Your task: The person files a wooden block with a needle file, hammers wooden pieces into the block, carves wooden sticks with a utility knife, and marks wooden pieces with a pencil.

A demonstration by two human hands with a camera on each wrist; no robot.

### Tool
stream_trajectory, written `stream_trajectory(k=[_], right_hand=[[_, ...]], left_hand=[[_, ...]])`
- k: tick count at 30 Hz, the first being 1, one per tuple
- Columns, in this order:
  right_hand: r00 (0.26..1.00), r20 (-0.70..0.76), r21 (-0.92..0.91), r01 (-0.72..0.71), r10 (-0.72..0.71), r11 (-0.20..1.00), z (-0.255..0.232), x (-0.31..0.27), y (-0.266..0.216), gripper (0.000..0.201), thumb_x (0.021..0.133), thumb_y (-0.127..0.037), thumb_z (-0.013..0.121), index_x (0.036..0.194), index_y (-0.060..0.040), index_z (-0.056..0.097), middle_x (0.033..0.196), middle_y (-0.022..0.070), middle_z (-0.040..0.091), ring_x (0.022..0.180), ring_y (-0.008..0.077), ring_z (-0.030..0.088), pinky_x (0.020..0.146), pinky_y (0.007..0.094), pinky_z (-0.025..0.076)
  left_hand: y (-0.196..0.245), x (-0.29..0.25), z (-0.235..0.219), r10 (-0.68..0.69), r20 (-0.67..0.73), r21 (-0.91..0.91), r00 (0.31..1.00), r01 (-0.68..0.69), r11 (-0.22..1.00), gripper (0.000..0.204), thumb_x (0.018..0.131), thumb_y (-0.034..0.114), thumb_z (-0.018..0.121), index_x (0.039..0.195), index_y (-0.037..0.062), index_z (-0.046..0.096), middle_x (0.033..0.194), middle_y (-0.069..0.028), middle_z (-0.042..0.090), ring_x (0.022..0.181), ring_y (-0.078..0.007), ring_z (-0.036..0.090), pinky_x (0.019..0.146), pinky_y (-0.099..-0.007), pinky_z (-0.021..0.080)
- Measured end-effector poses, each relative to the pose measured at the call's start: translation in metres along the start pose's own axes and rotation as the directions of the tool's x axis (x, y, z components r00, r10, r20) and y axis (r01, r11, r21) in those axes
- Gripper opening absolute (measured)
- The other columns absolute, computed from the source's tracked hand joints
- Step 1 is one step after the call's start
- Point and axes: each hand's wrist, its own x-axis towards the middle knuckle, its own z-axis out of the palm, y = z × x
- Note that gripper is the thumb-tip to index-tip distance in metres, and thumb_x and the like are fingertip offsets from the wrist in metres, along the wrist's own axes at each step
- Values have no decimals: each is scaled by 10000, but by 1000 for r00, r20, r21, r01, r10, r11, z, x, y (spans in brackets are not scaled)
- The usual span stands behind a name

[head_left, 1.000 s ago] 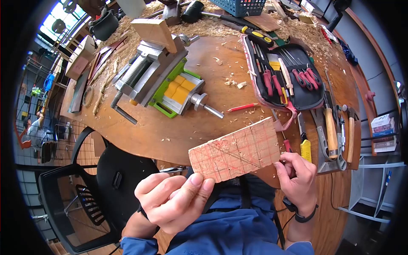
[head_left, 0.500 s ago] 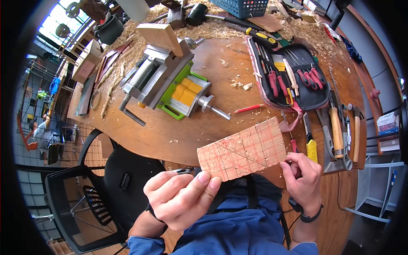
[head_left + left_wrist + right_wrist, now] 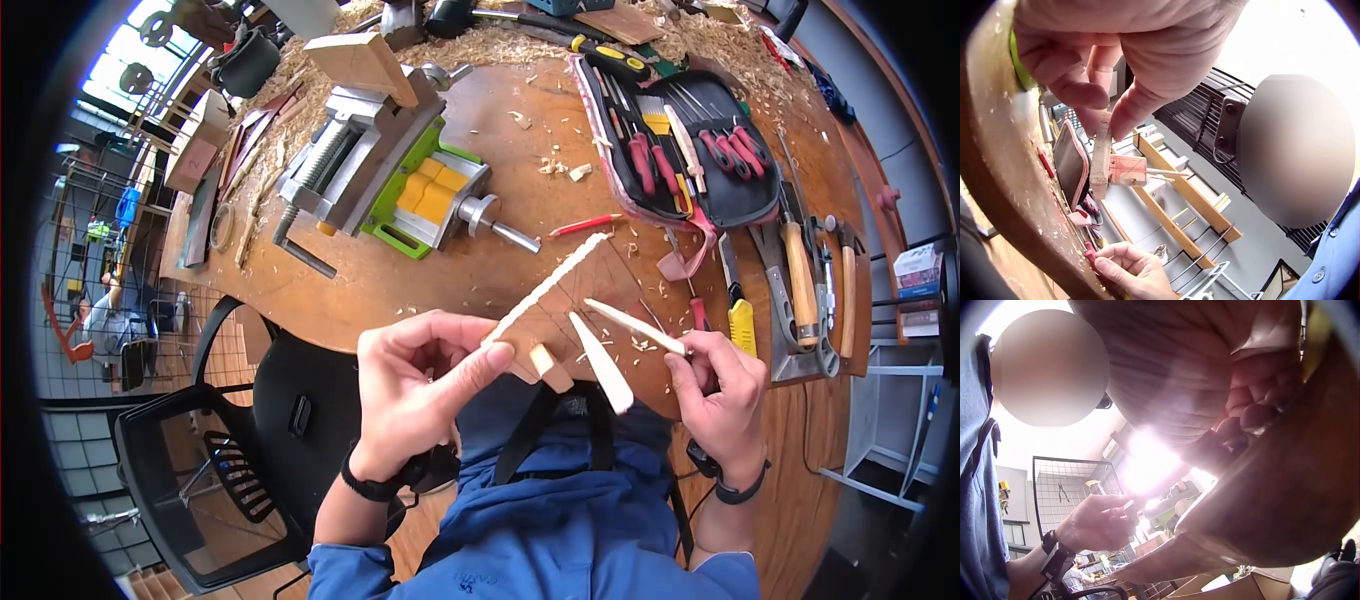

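Observation:
My left hand (image 3: 415,375) pinches a wooden board (image 3: 590,290) by one edge between thumb and fingers. The board is tilted, its pale rough edge upward and a face with dark pencil lines toward me. A small wooden block (image 3: 550,368) and two pale tapered sticks, one nearer (image 3: 603,365) and one farther (image 3: 630,325), stand out from that face. Seen from the left wrist, the board (image 3: 1102,162) is edge-on, with the block (image 3: 1127,170) projecting from it. My right hand (image 3: 722,395) has curled fingers and shows nothing in them; in the head view its fingertips overlap the farther stick's end.
A metal vise (image 3: 360,150) holding a wood piece stands on the table (image 3: 330,300), beside a green-framed base with yellow blocks (image 3: 435,190). Toward the right lie a red pencil (image 3: 585,225), an open tool case (image 3: 735,195), a yellow cutter (image 3: 741,325) and hammers. Wood shavings cover the back.
My left hand has turned the board from its red-gridded face to the side bearing the block and sticks. The right hand's fingertips, earlier at the board's corner, have moved slightly right and up.

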Motion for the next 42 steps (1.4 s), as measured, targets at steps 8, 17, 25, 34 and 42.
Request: stream_trajectory(k=[8,17,25,34,42], right_hand=[[1000,11,4,-15,15,1000,0,-1,1,171,886,59,810,1023,10,720,714,72,602,524,156,473,523,338,399],[999,12,4,-31,30,1000,-1,-1,-1,169,890,58,811,1025,13,721,711,70,593,516,149,465,518,339,393],[999,48,-57,17,-15,998,-7,1,-8,161,903,29,827,1029,14,729,764,90,659,555,162,579,526,328,454],[975,111,31,192,-194,981,-1,57,-59,335,881,44,826,1199,22,723,947,135,715,631,193,661,556,327,519],[900,160,43,403,-405,914,23,102,-61,119,890,52,798,989,33,735,861,136,715,677,258,692,608,365,535]], left_hand=[[-14,24,-14,-163,101,118,981,151,982,224,989,155,857,1101,-36,826,821,-26,785,637,-28,634,548,-185,458],[-31,30,-6,379,-40,596,925,-282,752,161,978,24,769,1124,-24,815,937,-64,692,669,-92,580,589,-263,449],[-15,18,-4,499,161,591,851,-488,642,470,795,92,813,1251,-10,760,1244,-130,726,1078,-239,670,949,-350,511],[-34,27,7,491,255,728,833,-500,469,564,750,151,946,1269,78,738,1286,-106,749,1183,-368,659,1031,-469,483],[-40,27,6,545,205,697,813,-512,501,545,739,159,942,1246,101,748,1226,-73,770,1140,-328,674,992,-447,469]])
